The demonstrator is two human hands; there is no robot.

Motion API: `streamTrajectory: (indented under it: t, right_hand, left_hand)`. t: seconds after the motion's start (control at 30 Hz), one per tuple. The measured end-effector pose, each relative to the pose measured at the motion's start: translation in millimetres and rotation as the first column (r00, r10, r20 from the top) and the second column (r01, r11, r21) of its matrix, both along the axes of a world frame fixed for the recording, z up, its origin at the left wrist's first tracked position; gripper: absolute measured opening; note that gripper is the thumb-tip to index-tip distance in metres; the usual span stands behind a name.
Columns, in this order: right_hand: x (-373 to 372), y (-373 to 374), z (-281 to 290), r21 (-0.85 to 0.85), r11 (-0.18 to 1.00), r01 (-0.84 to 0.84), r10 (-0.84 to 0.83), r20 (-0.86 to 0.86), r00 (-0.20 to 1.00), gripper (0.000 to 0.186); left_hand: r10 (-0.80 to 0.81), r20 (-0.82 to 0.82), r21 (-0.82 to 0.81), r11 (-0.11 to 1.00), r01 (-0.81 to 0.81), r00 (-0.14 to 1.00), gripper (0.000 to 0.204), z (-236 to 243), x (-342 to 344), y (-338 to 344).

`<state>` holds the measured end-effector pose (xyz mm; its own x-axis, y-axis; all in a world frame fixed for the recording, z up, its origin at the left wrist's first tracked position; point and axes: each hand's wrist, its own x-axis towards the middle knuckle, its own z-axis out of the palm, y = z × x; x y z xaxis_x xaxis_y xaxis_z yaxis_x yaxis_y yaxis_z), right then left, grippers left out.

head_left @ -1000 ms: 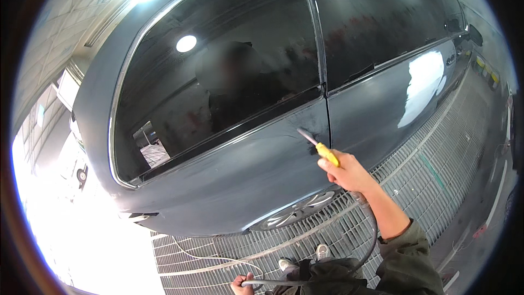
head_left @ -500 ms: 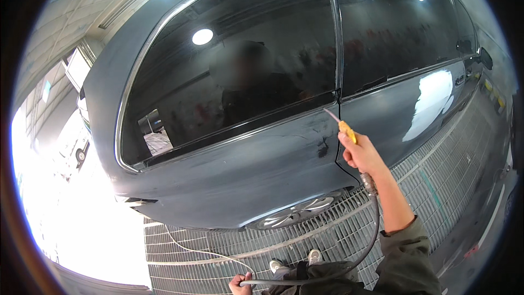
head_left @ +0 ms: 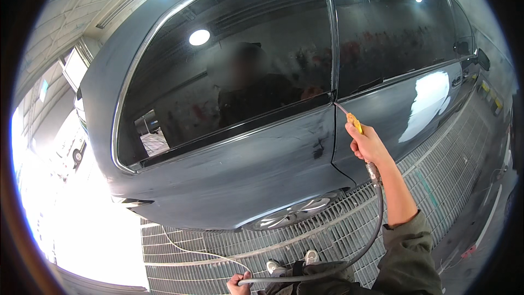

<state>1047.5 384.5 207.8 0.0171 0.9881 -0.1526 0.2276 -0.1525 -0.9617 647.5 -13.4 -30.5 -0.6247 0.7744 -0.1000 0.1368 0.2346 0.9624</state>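
Note:
My right hand [head_left: 369, 145] is closed around a yellow air blow gun [head_left: 354, 122]. Its thin nozzle [head_left: 340, 108] points at the gap between the two doors, just below the window trim; whether the tip touches cannot be told. From the gun's metal coupling [head_left: 373, 173] a grey hose [head_left: 377, 224] curves down and across my body. Low in the view, my left hand [head_left: 238, 284] grips that hose. The car [head_left: 234, 172] stands along its side in front of me, dull dark grey, with dark smudges [head_left: 318, 150] on the panel near the gap.
A wheel [head_left: 295, 211] shows under the car's lower edge. I stand on a metal floor grating [head_left: 218, 243], where a thin pale line [head_left: 202, 252] lies. A pale patch [head_left: 428, 101] marks the door at right. Bright light comes through an opening at left.
My right hand has moved slightly right, carrying the blow gun; the nozzle tip has shifted from left of the door gap to the gap. The left hand stays low on the hose.

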Motion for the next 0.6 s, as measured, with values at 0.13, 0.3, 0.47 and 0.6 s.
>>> streamTrajectory:
  t: [0.13, 0.3, 0.47, 0.6]
  right_hand:
    - [2, -3, -3, -0.013, 1.0, 0.002, -0.002, -0.023, 1.0, 0.05]
    - [4, -14, -4, -0.033, 0.999, -0.014, 0.013, -0.018, 1.0, 0.051]
    - [2, -8, -33, 0.391, 0.92, -0.007, -0.176, 0.43, 0.886, 0.057]
    - [-14, -19, -25, 0.433, 0.902, -0.01, -0.256, 0.551, 0.794, 0.061]
  left_hand:
    - [-0.012, -0.006, 0.0, 1.0, 0.012, 1.0, 0.02, 5, 0, 2]
    - [-0.007, 0.082, -0.002, 1.0, 0.007, 0.997, 0.02, -9, -7, -4]
    - [-0.038, -0.028, 0.009, 0.999, 0.038, 0.999, 0.019, -12, -9, 2]
    - [-0.067, -0.042, -0.121, 0.991, 0.062, 0.997, 0.014, -5, -14, 1]
